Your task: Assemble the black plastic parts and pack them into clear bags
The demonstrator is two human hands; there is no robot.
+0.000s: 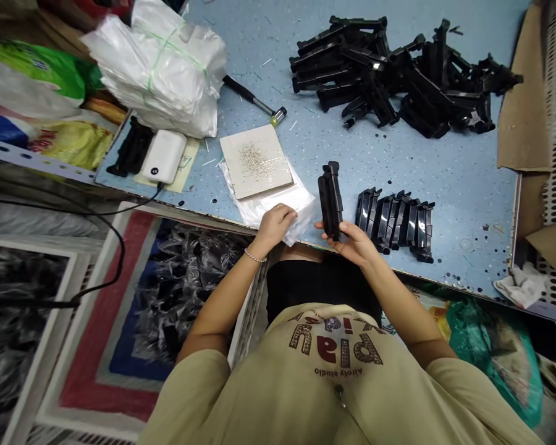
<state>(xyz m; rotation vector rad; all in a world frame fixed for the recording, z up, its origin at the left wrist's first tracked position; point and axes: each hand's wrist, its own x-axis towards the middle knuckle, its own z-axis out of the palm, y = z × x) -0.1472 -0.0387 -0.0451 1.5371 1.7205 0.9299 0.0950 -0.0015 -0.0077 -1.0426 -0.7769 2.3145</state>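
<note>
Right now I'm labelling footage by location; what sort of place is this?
Probably a workshop or packing bench: a heap of black plastic parts, a tied bundle of translucent plastic bags, a black-handled mallet.

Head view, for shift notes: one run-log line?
right hand: holds black plastic | left hand: at clear bags | mallet and part row: on table
</note>
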